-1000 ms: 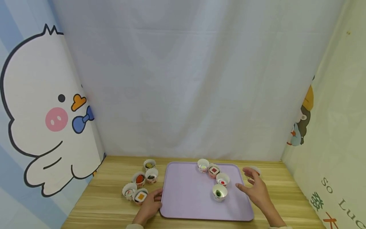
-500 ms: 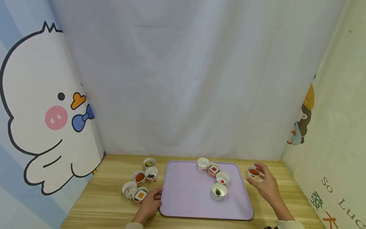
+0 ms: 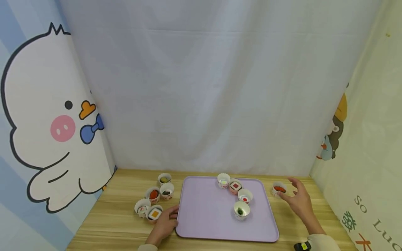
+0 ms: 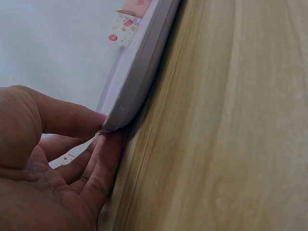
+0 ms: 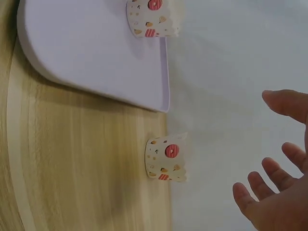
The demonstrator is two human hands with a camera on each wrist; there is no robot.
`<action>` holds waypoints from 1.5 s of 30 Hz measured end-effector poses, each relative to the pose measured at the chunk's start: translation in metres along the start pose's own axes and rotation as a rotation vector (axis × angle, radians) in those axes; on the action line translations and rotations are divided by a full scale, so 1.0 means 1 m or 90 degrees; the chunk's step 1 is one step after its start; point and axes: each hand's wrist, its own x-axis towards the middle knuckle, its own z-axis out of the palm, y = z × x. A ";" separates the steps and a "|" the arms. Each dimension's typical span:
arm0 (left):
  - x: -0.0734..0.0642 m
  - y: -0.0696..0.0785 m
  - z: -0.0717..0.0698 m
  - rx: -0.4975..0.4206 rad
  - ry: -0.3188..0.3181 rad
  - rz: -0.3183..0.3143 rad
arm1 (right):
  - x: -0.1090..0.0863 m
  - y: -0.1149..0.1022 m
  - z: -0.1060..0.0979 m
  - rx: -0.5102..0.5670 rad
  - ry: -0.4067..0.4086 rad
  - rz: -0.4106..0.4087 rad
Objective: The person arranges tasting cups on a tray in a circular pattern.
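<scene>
At the lilac tray's (image 3: pixel 207 209) left edge, my left hand (image 3: pixel 164 223) pinches the rim. In the left wrist view its thumb (image 4: pixel 72 118) lies on the rim and a fingertip sits against the underside. My right hand (image 3: pixel 299 200) is spread, with nothing in it, beside a paper cup (image 3: pixel 279 189) with red filling on the wood to the tray's right. The right wrist view shows that patterned cup (image 5: pixel 167 158) standing upright, apart from the hand. Several paper cups stand on the tray's right half, among them one with green filling (image 3: pixel 241 210).
Left of the tray, several more filled paper cups cluster on the wooden table (image 3: pixel 110 223). One with an orange-centred white square (image 3: pixel 154 213) stands close to my left hand. A pale curtain (image 3: pixel 201 104) hangs behind the table, and printed cloths flank it.
My right hand has moved rightward off the tray's right edge to the red-filled cup, then drawn slightly away from it. The left hand stays on the tray's rim.
</scene>
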 end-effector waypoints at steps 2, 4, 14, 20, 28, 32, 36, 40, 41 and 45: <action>0.000 0.000 0.000 0.000 0.000 -0.001 | 0.004 0.006 0.001 0.001 0.001 -0.003; 0.001 0.000 0.000 0.000 0.000 -0.001 | 0.007 0.013 0.002 0.001 -0.004 -0.004; 0.000 0.004 0.000 0.008 0.009 0.000 | 0.025 0.038 0.009 -0.011 -0.057 0.024; -0.001 0.004 0.000 -0.002 0.005 -0.001 | 0.033 0.049 0.013 0.007 -0.102 0.073; -0.002 -0.001 0.000 0.001 0.001 0.003 | 0.037 0.057 0.023 0.020 -0.102 0.131; -0.001 -0.003 -0.001 0.004 -0.002 0.003 | 0.039 0.061 0.029 0.016 -0.083 0.141; 0.000 -0.003 -0.001 0.003 -0.004 0.000 | 0.040 0.064 0.033 0.013 -0.074 0.148; 0.000 -0.003 -0.001 0.000 -0.003 0.000 | 0.041 0.063 0.036 0.014 -0.076 0.157; 0.000 -0.003 -0.001 -0.001 -0.002 0.001 | 0.041 0.063 0.036 0.014 -0.075 0.159; 0.000 -0.003 -0.001 -0.002 0.001 0.003 | 0.041 0.062 0.037 0.005 -0.071 0.167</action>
